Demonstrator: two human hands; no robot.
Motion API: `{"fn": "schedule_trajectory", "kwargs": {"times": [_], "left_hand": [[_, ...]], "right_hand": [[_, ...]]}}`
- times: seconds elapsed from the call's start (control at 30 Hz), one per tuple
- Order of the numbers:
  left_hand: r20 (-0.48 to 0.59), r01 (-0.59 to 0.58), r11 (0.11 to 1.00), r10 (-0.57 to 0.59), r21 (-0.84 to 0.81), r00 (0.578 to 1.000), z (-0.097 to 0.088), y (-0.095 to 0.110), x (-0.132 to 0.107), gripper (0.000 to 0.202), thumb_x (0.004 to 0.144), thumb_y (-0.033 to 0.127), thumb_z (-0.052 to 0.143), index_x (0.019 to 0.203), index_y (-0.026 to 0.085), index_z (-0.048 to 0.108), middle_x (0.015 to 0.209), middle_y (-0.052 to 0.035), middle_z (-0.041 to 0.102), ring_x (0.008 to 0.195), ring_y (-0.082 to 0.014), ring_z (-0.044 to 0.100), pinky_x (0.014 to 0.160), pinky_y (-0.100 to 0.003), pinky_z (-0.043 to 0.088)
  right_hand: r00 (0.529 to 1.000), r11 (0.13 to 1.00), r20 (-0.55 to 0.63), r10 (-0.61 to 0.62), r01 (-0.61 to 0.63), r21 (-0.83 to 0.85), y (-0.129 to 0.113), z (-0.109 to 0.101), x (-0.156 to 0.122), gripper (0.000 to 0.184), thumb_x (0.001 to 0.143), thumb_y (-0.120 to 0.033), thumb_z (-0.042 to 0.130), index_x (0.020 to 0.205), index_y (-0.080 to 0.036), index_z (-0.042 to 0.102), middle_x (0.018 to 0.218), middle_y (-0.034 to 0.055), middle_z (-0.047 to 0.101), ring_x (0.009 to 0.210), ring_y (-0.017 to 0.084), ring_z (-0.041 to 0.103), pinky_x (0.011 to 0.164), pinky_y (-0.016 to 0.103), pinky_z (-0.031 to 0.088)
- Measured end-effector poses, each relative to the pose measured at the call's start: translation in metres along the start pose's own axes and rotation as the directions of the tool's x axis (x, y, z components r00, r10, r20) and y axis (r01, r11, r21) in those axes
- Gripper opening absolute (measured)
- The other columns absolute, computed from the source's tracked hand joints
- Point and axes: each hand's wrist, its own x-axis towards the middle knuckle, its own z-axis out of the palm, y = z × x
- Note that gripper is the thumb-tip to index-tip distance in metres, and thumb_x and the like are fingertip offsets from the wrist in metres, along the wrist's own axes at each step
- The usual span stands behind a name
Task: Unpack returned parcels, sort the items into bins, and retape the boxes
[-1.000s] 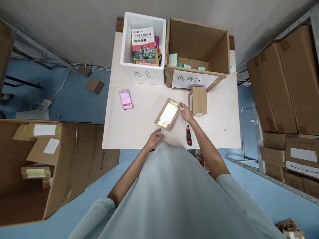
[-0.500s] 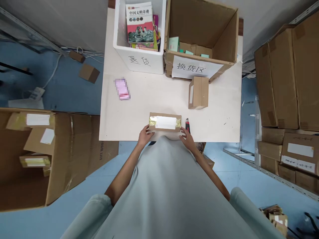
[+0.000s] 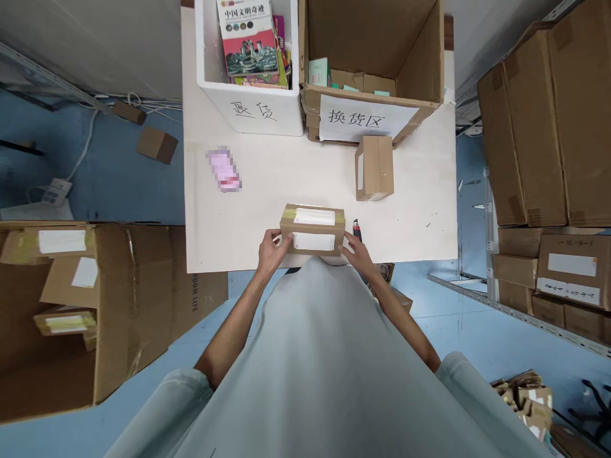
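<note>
While left hand [image 3: 272,254], partly closed, grips left end of brown rectangular cardboard parcel [image 3: 312,229], right hand [image 3: 358,256], likewise partly closed, holds right end. Parcel (2 white rectangular labels [image 3: 314,217] showing) at near edge of white tabletop [image 3: 286,172], just left of black-and-red utility knife [image 3: 356,229].

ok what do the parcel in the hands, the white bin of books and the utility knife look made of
Parcel: matte brown cardboard, by its dull folded faces, with glossier yellowish tape.
White bin: probably polystyrene foam, matte, judging by its thick walls and rounded corners.
Utility knife: perhaps plastic, from its red and black colouring; too small to judge finish.
</note>
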Motion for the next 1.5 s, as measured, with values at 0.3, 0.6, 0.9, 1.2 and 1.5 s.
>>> {"fn": "schedule_trajectory", "kwargs": {"times": [0.3, 0.6, 0.9, 1.2, 1.5], "left_hand": [[0.172, 0.077, 0.996, -0.071, -0.034, 0.983, -0.004, -0.001, 0.004, 0.045, 0.099, 0.036, 0.077, 0.14, 0.018, 0.07, 0.16, -0.0194, 0.071, 0.145, -0.0342, 0.071, 0.123, -0.051, 0.06], [0.234, 0.229, 0.972, -0.233, 0.044, 0.944, -0.011, -0.03, -0.015, 0.066, 0.08, 0.025, 0.088, 0.143, 0.016, 0.074, 0.155, -0.0213, 0.075, 0.146, -0.0394, 0.072, 0.125, -0.056, 0.059], [0.17, 0.145, 0.989, -0.149, 0.039, 0.974, -0.031, -0.012, -0.008, 0.055, 0.073, 0.043, 0.095, 0.121, 0.018, 0.088, 0.134, -0.0168, 0.086, 0.13, -0.0422, 0.08, 0.121, -0.058, 0.062], [0.108, -0.054, 0.997, 0.06, -0.064, 0.992, -0.038, 0.024, -0.006, 0.058, 0.085, 0.054, 0.089, 0.13, 0.018, 0.087, 0.141, -0.0132, 0.084, 0.137, -0.0362, 0.077, 0.124, -0.052, 0.062], [0.143, 0.063, 0.994, -0.049, -0.091, 0.988, -0.028, -0.006, -0.026, 0.057, 0.094, 0.039, 0.08, 0.148, 0.021, 0.075, 0.162, -0.014, 0.072, 0.15, -0.0356, 0.068, 0.127, -0.054, 0.058]], "right_hand": [[0.991, 0.991, -0.028, 0.132, -0.132, -0.013, 0.002, -0.006, 0.032, 0.067, 0.102, -0.059, 0.074, 0.16, -0.025, 0.072, 0.168, 0.0119, 0.068, 0.154, 0.037, 0.067, 0.131, 0.058, 0.055], [0.978, 0.978, 0.028, 0.206, -0.206, -0.015, 0.026, 0.0, -0.004, 0.058, 0.101, -0.047, 0.067, 0.152, -0.02, 0.075, 0.151, 0.0157, 0.079, 0.133, 0.031, 0.078, 0.119, 0.059, 0.062], [0.993, 0.993, -0.044, 0.108, -0.11, -0.053, 0.0, -0.005, -0.002, 0.056, 0.099, -0.052, 0.071, 0.146, -0.022, 0.081, 0.147, 0.0114, 0.082, 0.139, 0.036, 0.076, 0.122, 0.058, 0.062], [0.994, 1.0, -0.107, 0.014, -0.016, -0.02, -0.026, -0.021, 0.019, 0.062, 0.104, -0.06, 0.07, 0.152, -0.023, 0.079, 0.154, 0.0107, 0.078, 0.144, 0.036, 0.074, 0.128, 0.057, 0.059], [0.995, 0.992, -0.049, 0.091, -0.095, -0.077, -0.011, -0.009, -0.002, 0.056, 0.104, -0.052, 0.07, 0.154, -0.027, 0.077, 0.156, 0.0087, 0.077, 0.141, 0.036, 0.075, 0.121, 0.058, 0.064]]}}
